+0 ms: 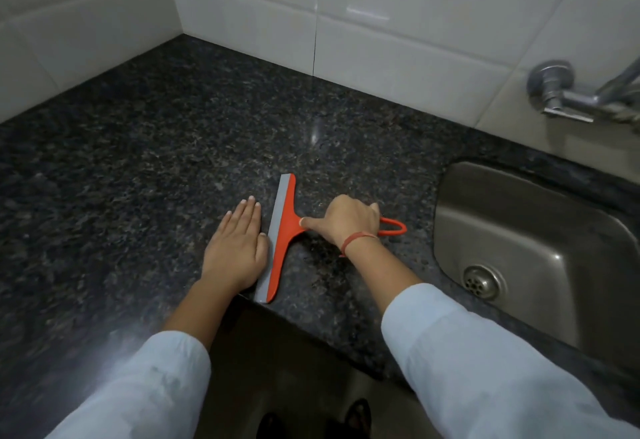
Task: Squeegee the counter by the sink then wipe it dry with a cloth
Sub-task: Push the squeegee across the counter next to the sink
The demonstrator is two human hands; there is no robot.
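Our right grip (349,222) was clenched round the handle of the squeegee (284,230), forefinger stretched along its neck. Our left grip (235,251) lay released, fingers straight and flat on the table (156,161), just left of the grey blade. The squeegee sat at centre frame, its blade running down to the table's front edge.

We judged two risks. The blade's lower end reached that edge, so a skewed stroke could push water onto the floor. A stroke leftward would also run into our own left grip. Toward the sink (519,230) at right the way looked free. A tap (561,92) stood at upper right. We saw no cloth, and the speckled stone hid any wet.
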